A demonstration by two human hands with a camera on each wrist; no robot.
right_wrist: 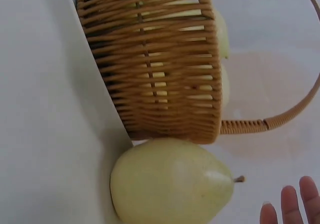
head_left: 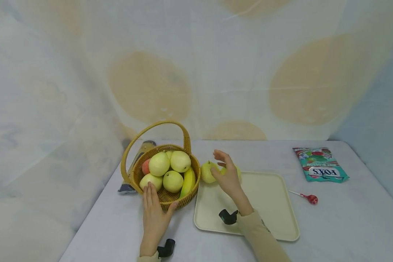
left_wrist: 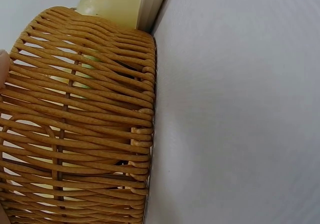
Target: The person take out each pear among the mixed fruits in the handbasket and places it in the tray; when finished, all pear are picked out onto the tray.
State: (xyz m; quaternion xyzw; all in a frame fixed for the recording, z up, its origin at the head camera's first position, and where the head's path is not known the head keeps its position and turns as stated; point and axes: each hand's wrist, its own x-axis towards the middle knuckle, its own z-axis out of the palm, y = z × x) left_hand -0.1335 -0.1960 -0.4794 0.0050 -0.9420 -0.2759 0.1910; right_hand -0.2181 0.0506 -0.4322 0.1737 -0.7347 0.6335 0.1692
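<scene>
A wicker basket (head_left: 163, 203) with a tall handle holds several pale green pears (head_left: 159, 164), a banana (head_left: 188, 182) and a red fruit (head_left: 145, 166), mostly hidden. My left hand (head_left: 155, 218) rests against its near rim, with straight fingers reaching over to the front-left pear (head_left: 150, 181). Over the far left part of the cream tray (head_left: 265, 203), my right hand (head_left: 230, 180) hovers with fingers spread and slightly bent, holding nothing. One pear (right_wrist: 170, 181) sits right beside the basket, below those fingers. Another pear (head_left: 238, 174) is partly hidden behind the right hand.
A teal candy bag (head_left: 322, 165) lies at the right back of the white table. Near the tray's right edge is a red lollipop (head_left: 312, 199). Behind the basket's left side lies a long dark and tan packet (head_left: 147, 146), partly covered. Cloth walls surround the table.
</scene>
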